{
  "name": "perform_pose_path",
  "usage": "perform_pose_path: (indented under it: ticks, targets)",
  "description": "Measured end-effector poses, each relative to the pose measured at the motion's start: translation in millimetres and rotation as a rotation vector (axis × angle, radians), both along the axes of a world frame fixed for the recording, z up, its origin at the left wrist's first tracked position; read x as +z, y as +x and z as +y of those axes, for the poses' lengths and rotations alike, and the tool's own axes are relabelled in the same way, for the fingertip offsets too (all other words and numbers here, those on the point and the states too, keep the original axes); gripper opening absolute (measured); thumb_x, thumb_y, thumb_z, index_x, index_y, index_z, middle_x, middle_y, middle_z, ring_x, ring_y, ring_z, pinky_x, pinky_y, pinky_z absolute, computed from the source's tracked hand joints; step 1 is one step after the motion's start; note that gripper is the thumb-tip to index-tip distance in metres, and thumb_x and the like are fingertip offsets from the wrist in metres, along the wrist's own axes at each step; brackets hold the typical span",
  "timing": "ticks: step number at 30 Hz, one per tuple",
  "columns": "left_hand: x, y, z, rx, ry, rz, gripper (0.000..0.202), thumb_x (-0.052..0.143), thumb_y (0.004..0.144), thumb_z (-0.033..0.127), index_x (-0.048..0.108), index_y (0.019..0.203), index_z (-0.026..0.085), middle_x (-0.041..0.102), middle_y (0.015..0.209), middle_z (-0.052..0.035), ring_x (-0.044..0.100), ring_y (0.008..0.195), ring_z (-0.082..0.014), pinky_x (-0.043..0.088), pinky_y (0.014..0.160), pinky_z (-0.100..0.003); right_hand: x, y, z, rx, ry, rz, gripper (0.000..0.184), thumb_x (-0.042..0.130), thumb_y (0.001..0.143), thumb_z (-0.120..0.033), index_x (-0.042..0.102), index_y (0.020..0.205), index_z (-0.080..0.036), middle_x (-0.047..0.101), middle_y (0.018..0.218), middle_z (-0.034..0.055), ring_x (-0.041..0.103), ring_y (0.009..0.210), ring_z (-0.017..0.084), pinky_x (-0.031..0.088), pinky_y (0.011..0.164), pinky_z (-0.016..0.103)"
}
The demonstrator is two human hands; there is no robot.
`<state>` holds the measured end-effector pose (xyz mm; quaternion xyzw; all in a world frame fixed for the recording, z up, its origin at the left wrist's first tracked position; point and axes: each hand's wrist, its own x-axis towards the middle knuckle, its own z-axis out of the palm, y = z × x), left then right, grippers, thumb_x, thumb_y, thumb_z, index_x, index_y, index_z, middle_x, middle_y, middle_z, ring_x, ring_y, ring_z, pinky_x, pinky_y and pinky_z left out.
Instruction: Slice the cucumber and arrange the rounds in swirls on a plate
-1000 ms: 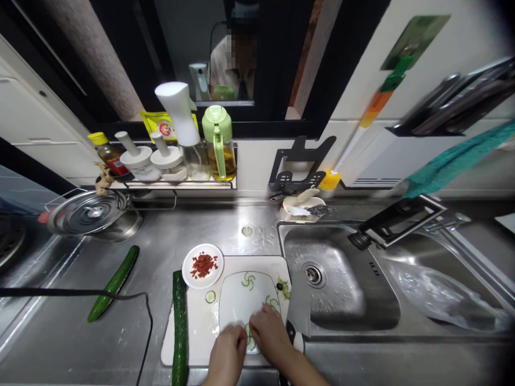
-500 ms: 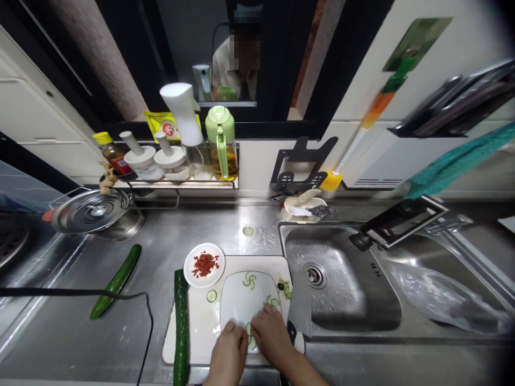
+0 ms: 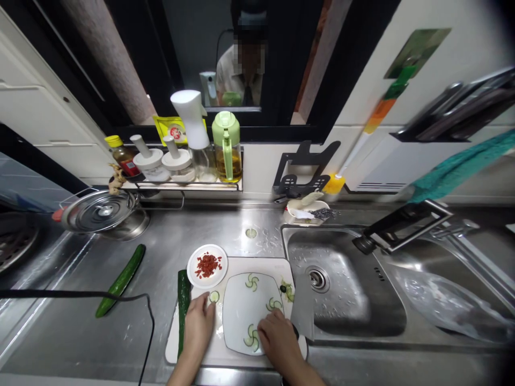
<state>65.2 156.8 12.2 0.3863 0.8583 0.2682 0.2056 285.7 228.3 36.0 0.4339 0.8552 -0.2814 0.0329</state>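
Left hand (image 3: 200, 317): fingers loosely parted, nothing seen held, just beside one cucumber slice (image 3: 214, 296) on the cutting board (image 3: 215, 346). Right hand (image 3: 278, 335): curled at the white plate (image 3: 238, 308); whether gripping, we cannot tell. Plate: on the board, bearing three cucumber swirls (image 3: 252, 333). Step, we judge: arranging slices; lifting another calls for a fine pinch.

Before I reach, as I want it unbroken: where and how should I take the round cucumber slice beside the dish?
By its rim, probably, from the near left: the cucumber slice lies flat on the cutting board, the dish just beyond it, the left grip close by.
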Motion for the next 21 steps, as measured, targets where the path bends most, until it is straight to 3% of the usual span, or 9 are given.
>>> perform_pose_path:
  ticks: [6,21]
  targets:
    - [-9.8,4.0,4.3,-0.018,-0.042,0.076,0.037,0.041,0.084,0.028,0.061,0.112,0.014,0.061,0.109,-0.0120,0.063,0.090,-0.0212,0.046,0.083,-0.031,-2.4,3.8,-5.1,0.006,-0.001,-0.005,0.013,0.048,0.084,-0.020,0.059,0.078,-0.023,0.062,0.085,0.0005,0.048,0.095,0.020,0.028,0.071,0.032]
    - [-3.0,8.8,1.2,-0.052,-0.124,0.233,0.027,0.046,0.087,0.025,0.063,0.108,0.022,0.067,0.109,-0.0052,0.065,0.079,-0.0168,0.045,0.067,-0.024,0.6,3.8,-5.0,0.025,-0.032,-0.050,0.014,0.048,0.086,-0.022,0.061,0.080,-0.022,0.063,0.087,0.0017,0.048,0.094,0.021,0.028,0.073,0.033]
